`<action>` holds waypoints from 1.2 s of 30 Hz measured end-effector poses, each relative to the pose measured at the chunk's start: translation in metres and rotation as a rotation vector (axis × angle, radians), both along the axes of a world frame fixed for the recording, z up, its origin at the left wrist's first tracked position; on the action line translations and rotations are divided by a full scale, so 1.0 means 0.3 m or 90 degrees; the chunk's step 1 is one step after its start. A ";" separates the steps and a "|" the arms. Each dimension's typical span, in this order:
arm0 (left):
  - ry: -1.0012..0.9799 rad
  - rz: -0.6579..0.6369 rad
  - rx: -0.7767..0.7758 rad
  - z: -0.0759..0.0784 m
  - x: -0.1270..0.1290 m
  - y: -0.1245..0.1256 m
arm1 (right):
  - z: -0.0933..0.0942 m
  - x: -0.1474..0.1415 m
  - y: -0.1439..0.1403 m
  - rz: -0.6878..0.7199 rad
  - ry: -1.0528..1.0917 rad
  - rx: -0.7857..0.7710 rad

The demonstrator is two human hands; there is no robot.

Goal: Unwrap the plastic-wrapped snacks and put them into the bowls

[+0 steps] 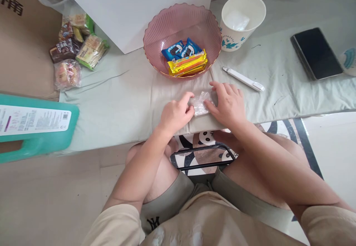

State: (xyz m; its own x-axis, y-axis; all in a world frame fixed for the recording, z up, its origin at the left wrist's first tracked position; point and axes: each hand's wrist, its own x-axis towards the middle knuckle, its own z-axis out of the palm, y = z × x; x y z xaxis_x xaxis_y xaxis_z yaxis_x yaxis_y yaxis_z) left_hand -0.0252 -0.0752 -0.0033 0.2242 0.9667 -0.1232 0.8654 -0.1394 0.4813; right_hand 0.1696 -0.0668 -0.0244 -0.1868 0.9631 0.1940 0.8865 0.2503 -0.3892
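Observation:
A crumpled piece of clear plastic wrap [200, 104] lies on the cloth near the table's front edge, between my hands. My left hand [176, 114] is at its left side, index finger and thumb apart by the edge and the other fingers curled out of sight. On the right, my right hand [230, 103] rests with fingers stretched out, its thumb touching the plastic. Just beyond stands a pink ribbed bowl [155, 35] holding blue snack packets [182, 49] and yellow wrapped bars [187, 63]. Near my right fingers lies a white utility knife [243, 79].
A paper cup [232, 40] with clear plastic inside stands right of the bowl. Farther right lies a black phone [317, 53]. At left are several wrapped snacks [90, 51] and a teal jug [55, 142]. A white box [133, 16] stands behind.

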 end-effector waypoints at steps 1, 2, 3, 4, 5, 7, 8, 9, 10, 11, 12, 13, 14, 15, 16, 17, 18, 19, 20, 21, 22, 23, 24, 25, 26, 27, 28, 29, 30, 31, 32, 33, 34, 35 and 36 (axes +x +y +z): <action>0.001 0.000 0.003 0.001 0.001 0.000 | 0.001 0.000 0.002 0.017 -0.001 -0.007; -0.003 0.001 0.005 0.000 0.000 0.000 | 0.001 0.001 0.004 0.038 0.005 -0.013; -0.016 0.006 0.007 -0.001 -0.002 0.000 | 0.000 0.003 0.007 0.057 0.015 -0.018; -0.037 0.013 0.008 -0.004 -0.004 0.000 | -0.001 0.005 0.011 0.073 0.027 -0.022; -0.068 0.022 0.010 -0.008 -0.007 0.001 | -0.001 0.008 0.014 0.089 0.041 -0.027; -0.154 0.040 0.013 -0.017 -0.015 0.005 | 0.002 0.015 0.018 0.122 0.090 -0.046; -0.206 0.048 0.016 -0.022 -0.018 0.008 | 0.006 0.019 0.019 0.137 0.130 -0.053; -0.262 0.057 0.017 -0.025 -0.020 0.012 | 0.011 0.022 0.018 0.146 0.179 -0.054; -0.320 0.065 0.010 -0.027 -0.021 0.016 | 0.018 0.023 0.015 0.147 0.231 -0.049; -0.378 0.071 -0.008 -0.027 -0.020 0.020 | 0.024 0.024 0.012 0.139 0.282 -0.040; -0.433 0.071 -0.038 -0.026 -0.018 0.023 | 0.031 0.023 0.009 0.127 0.330 -0.031; -0.480 0.065 -0.075 -0.024 -0.014 0.025 | 0.036 0.020 0.005 0.118 0.374 -0.025; -0.516 0.057 -0.111 -0.021 -0.009 0.027 | 0.041 0.017 0.003 0.117 0.414 -0.026; -0.541 0.047 -0.139 -0.018 -0.004 0.028 | 0.045 0.013 0.003 0.122 0.449 -0.036; -0.556 0.043 -0.154 -0.015 0.002 0.028 | 0.049 0.010 0.005 0.136 0.476 -0.053; -0.562 0.044 -0.158 -0.012 0.006 0.028 | 0.051 0.008 0.010 0.151 0.493 -0.075; -0.565 0.049 -0.156 -0.010 0.010 0.028 | 0.052 0.006 0.017 0.166 0.503 -0.102; -0.565 0.055 -0.151 -0.009 0.012 0.029 | 0.053 0.006 0.026 0.179 0.509 -0.133; -0.564 0.064 -0.144 -0.009 0.014 0.030 | 0.053 0.008 0.036 0.187 0.519 -0.164; -0.563 0.075 -0.135 -0.008 0.015 0.032 | 0.053 0.010 0.047 0.192 0.540 -0.194; -0.561 0.088 -0.122 -0.008 0.016 0.034 | 0.052 0.013 0.057 0.194 0.574 -0.221; -0.561 0.101 -0.106 -0.006 0.018 0.035 | 0.052 0.017 0.067 0.195 0.619 -0.247; -0.560 0.114 -0.087 -0.002 0.021 0.035 | 0.053 0.022 0.077 0.196 0.671 -0.269; -0.559 0.126 -0.071 0.005 0.024 0.032 | 0.055 0.027 0.086 0.193 0.722 -0.285; -0.555 0.137 -0.055 0.017 0.028 0.029 | 0.059 0.034 0.095 0.187 0.769 -0.295; -0.550 0.145 -0.036 0.034 0.033 0.025 | 0.064 0.041 0.104 0.176 0.809 -0.297; -0.539 0.152 -0.011 0.057 0.039 0.022 | 0.071 0.050 0.114 0.160 0.843 -0.291; -0.522 0.156 0.026 0.086 0.047 0.022 | 0.078 0.060 0.125 0.137 0.871 -0.278; -0.499 0.157 0.078 0.121 0.056 0.029 | 0.086 0.071 0.137 0.107 0.895 -0.258; -0.468 0.152 0.138 0.161 0.067 0.045 | 0.093 0.083 0.149 0.071 0.916 -0.237; -0.433 0.145 0.209 0.203 0.082 0.072 | 0.100 0.096 0.162 0.033 0.934 -0.216; -0.396 0.135 0.285 0.246 0.102 0.113 | 0.106 0.109 0.174 -0.006 0.950 -0.200; -0.365 0.117 0.345 0.287 0.127 0.167 | 0.111 0.121 0.186 -0.041 0.965 -0.187; -0.330 0.086 0.387 0.324 0.157 0.232 | 0.115 0.133 0.197 -0.071 0.979 -0.179; -0.305 0.045 0.427 0.355 0.193 0.307 | 0.119 0.143 0.205 -0.092 0.992 -0.174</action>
